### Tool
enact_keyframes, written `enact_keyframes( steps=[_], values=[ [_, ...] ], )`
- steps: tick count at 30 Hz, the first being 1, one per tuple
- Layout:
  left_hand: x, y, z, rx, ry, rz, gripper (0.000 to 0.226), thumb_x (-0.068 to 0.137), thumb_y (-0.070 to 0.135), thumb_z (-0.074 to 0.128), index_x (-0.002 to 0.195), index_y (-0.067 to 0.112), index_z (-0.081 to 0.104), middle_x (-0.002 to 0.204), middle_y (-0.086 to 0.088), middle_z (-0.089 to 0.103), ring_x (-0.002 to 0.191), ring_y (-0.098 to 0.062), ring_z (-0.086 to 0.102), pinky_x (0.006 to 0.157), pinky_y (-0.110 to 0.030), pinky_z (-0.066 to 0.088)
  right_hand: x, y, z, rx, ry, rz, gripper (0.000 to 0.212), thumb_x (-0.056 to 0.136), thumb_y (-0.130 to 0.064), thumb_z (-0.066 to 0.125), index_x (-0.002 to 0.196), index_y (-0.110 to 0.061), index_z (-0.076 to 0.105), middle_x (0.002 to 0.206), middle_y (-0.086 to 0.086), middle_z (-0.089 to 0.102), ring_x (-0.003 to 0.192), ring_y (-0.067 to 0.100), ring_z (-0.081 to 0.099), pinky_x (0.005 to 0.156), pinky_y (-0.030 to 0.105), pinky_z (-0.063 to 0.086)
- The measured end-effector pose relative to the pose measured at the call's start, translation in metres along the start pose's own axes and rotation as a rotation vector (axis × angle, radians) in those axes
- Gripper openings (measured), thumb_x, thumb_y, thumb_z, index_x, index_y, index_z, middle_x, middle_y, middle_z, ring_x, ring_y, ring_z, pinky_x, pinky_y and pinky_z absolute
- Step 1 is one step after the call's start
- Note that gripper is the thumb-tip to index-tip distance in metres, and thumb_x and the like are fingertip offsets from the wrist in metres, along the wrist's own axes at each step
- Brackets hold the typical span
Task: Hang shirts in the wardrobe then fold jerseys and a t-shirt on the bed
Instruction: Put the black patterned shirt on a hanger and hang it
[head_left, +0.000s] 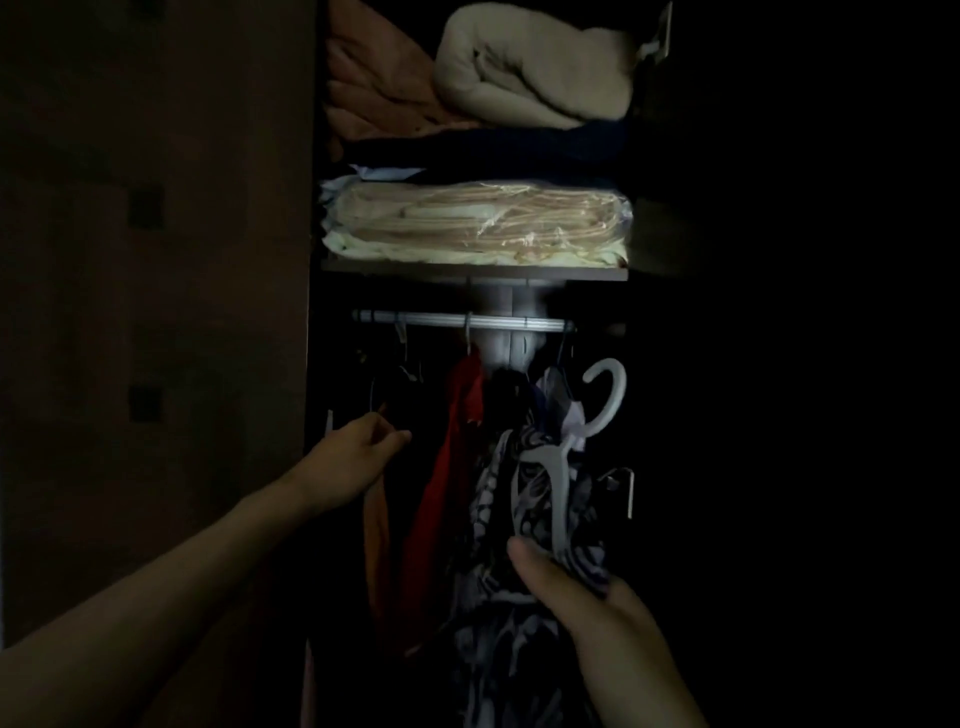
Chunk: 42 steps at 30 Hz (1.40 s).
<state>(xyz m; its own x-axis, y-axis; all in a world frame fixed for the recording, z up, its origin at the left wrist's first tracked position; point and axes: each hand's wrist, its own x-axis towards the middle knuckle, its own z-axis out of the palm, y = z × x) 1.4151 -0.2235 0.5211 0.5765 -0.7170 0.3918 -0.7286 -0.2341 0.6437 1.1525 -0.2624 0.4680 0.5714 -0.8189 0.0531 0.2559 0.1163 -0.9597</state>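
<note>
While the right hand (582, 597) was clamped on a patterned shirt (524, 519) already on its white hanger (597, 410), garments at nine o'clock were pinched aside by the left hand (358, 457), apparently so a gap was opened under the rail (457, 319) at twelve o'clock.

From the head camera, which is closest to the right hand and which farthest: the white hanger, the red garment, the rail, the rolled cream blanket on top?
From the right hand:
1. White hanger, just above it, with the patterned shirt the hand grips.
2. Red garment, hanging to its left.
3. Rail, higher up, under the shelf.
4. Rolled cream blanket, at the very top.
</note>
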Motion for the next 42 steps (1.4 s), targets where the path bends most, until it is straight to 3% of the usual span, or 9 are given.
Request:
enact_keyframes(
  steps=[5,11,16,21,25,28,31,34,42],
  values=[
    [0.076,-0.008,0.021,0.038,0.067,-0.010,0.038,0.099,0.052,0.048,0.110,0.017,0.058,0.102,-0.002,0.068,0.094,-0.017,0.066,0.080,-0.032,0.052,0.134,-0.015,0.032,-0.043,-0.109,-0.099,0.019,0.085,-0.027,0.077,0.101,-0.026,0.068,0.091,-0.012,0.073,0.073,0.004,0.069,0.059,0.018,0.052],
    [0.182,-0.020,0.053,0.000,0.158,-0.015,0.040,0.101,0.052,0.043,0.108,0.015,0.054,0.093,0.005,0.061,0.082,-0.008,0.059,0.063,-0.024,0.042,0.345,-0.030,0.087,-0.127,-0.089,-0.219,0.014,0.092,-0.006,0.067,0.105,-0.004,0.072,0.097,0.013,0.075,0.087,0.027,0.072,0.071,0.029,0.058],
    [0.235,-0.058,0.069,0.033,0.111,-0.084,0.073,0.090,0.075,0.034,0.130,0.017,0.053,0.129,-0.010,0.064,0.119,-0.032,0.061,0.103,-0.042,0.047,0.480,-0.030,0.095,-0.350,0.023,-0.353,0.019,0.089,-0.005,0.069,0.107,0.003,0.071,0.105,0.014,0.071,0.094,0.026,0.066,0.091,0.040,0.054],
    [0.252,-0.078,0.078,0.051,0.110,-0.092,0.068,0.099,0.060,0.038,0.152,0.017,0.037,0.155,-0.008,0.043,0.143,-0.028,0.041,0.119,-0.036,0.032,0.528,-0.001,0.096,-0.552,-0.033,-0.347,0.018,0.096,-0.002,0.058,0.109,0.006,0.067,0.099,0.012,0.064,0.088,0.022,0.059,0.073,0.025,0.044],
    [0.243,-0.082,0.078,0.116,0.106,-0.071,0.063,0.102,0.054,0.038,0.156,0.023,0.030,0.160,-0.001,0.036,0.147,-0.024,0.034,0.116,-0.025,0.026,0.507,0.007,0.099,-0.480,-0.134,-0.325,0.015,0.099,-0.004,0.052,0.101,-0.001,0.067,0.089,0.008,0.064,0.080,0.021,0.061,0.066,0.023,0.049],
    [0.223,-0.082,0.068,0.023,0.101,-0.045,0.056,0.103,0.048,0.042,0.151,0.020,0.039,0.151,-0.003,0.049,0.140,-0.024,0.045,0.114,-0.026,0.033,0.471,0.016,0.092,-0.419,-0.138,-0.334,0.034,0.097,-0.018,0.060,0.127,-0.001,0.061,0.119,0.012,0.066,0.111,0.029,0.063,0.098,0.038,0.052],
    [0.188,-0.073,0.054,-0.024,0.120,-0.101,0.049,0.101,0.049,0.046,0.129,0.010,0.054,0.121,-0.007,0.066,0.115,-0.023,0.063,0.096,-0.029,0.047,0.412,0.034,0.085,-0.650,0.052,-0.559,0.059,0.094,-0.039,0.061,0.143,-0.009,0.046,0.136,0.012,0.054,0.121,0.028,0.056,0.105,0.044,0.047],
    [0.129,-0.061,0.035,-0.016,0.171,-0.142,0.045,0.100,0.050,0.048,0.115,0.009,0.057,0.101,-0.003,0.067,0.100,-0.021,0.066,0.083,-0.030,0.049,0.334,0.039,0.091,-0.716,0.125,-0.808,0.042,0.093,-0.040,0.064,0.125,-0.013,0.061,0.120,0.006,0.050,0.108,0.024,0.055,0.092,0.036,0.049],
    [-0.179,-0.058,-0.053,0.232,0.432,-0.484,0.040,0.101,0.050,0.045,0.109,0.013,0.057,0.101,-0.008,0.070,0.093,-0.024,0.069,0.087,-0.039,0.053,0.102,0.098,0.188,-0.540,-0.839,-0.506,0.023,0.093,-0.041,0.065,0.104,-0.021,0.067,0.093,-0.011,0.066,0.086,0.003,0.061,0.073,0.021,0.049]
  ],
)
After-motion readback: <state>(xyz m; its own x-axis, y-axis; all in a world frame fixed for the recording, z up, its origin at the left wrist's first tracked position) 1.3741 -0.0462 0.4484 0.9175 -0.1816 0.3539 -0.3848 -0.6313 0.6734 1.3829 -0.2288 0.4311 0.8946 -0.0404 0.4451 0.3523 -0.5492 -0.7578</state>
